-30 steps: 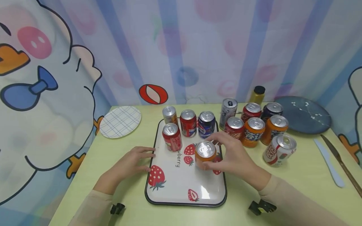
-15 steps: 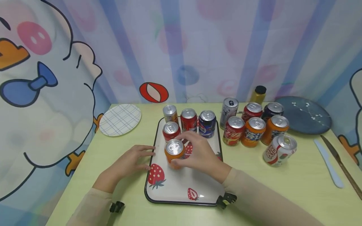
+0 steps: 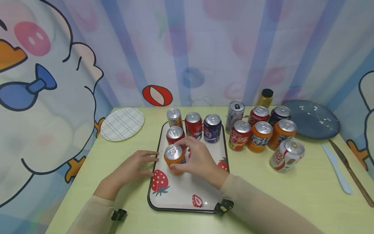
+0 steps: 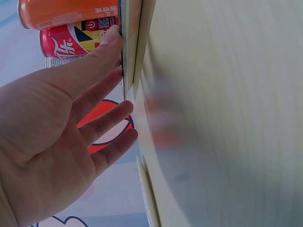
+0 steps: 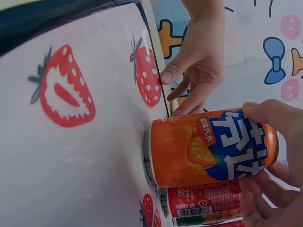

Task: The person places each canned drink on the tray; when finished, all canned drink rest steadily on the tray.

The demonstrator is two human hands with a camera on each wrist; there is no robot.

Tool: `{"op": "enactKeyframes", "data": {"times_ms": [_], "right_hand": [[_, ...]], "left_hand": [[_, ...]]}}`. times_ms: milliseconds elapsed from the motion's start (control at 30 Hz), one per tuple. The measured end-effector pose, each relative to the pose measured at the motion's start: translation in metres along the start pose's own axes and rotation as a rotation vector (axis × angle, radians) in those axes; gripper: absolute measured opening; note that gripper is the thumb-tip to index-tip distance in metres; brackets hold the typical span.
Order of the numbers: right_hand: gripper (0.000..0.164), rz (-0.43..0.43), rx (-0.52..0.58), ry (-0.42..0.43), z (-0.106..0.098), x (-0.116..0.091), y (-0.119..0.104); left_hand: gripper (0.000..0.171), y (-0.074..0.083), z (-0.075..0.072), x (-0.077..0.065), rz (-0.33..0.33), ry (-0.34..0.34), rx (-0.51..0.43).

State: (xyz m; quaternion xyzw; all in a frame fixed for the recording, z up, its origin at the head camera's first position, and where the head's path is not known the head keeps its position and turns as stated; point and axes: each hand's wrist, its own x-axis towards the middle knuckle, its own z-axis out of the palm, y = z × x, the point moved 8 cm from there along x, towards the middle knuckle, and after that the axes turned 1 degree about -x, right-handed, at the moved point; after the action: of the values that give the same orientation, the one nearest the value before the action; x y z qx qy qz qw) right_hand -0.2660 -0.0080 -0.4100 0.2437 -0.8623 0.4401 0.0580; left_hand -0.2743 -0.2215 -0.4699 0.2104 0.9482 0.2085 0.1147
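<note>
My right hand (image 3: 201,162) grips an orange soda can (image 3: 174,158) near its top, thumb on one side and fingers on the other. The can is upright at the left side of a white strawberry-print tray (image 3: 181,199), its base at or very near the surface in the right wrist view. Just behind it stands a red can (image 3: 175,133), partly hidden. A small silver-and-gold can (image 3: 174,117), another red can (image 3: 193,125) and a dark blue can (image 3: 212,129) form the back row. With fingers extended, my left hand (image 3: 131,167) touches the tray's left rim.
Right of the tray stand several more cans, among them a red one (image 3: 239,136), an orange one (image 3: 260,136) and a white one (image 3: 287,156). A dark plate (image 3: 311,118), gold bottle (image 3: 265,98), light blue knife (image 3: 337,169) and brown-handled knife (image 3: 355,177) lie beyond. Back left: checked plate (image 3: 122,124).
My right hand has carried the orange can leftward across the tray, from its right side to just in front of the front red can. My left hand has stayed at the rim.
</note>
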Motion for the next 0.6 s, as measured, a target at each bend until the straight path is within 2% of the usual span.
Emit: {"op": "enactKeyframes", "data": {"times_ms": [200, 367, 467, 600], "right_hand": [[0.064, 0.016, -0.027, -0.042, 0.0, 0.001, -0.002], [0.071, 0.03, -0.06, -0.081, -0.007, -0.006, 0.002], [0.069, 0.024, -0.078, -0.073, -0.023, -0.015, 0.007], [0.058, -0.016, -0.129, -0.045, -0.053, -0.035, 0.015]], "left_hand": [[0.053, 0.0, -0.002, 0.0, 0.021, 0.003, 0.005], [0.054, 0.0, -0.002, 0.0, 0.023, 0.004, 0.002], [0.056, -0.001, -0.001, -0.001, 0.016, 0.003, -0.006], [0.058, -0.002, 0.0, 0.0, 0.005, -0.003, -0.017]]}}
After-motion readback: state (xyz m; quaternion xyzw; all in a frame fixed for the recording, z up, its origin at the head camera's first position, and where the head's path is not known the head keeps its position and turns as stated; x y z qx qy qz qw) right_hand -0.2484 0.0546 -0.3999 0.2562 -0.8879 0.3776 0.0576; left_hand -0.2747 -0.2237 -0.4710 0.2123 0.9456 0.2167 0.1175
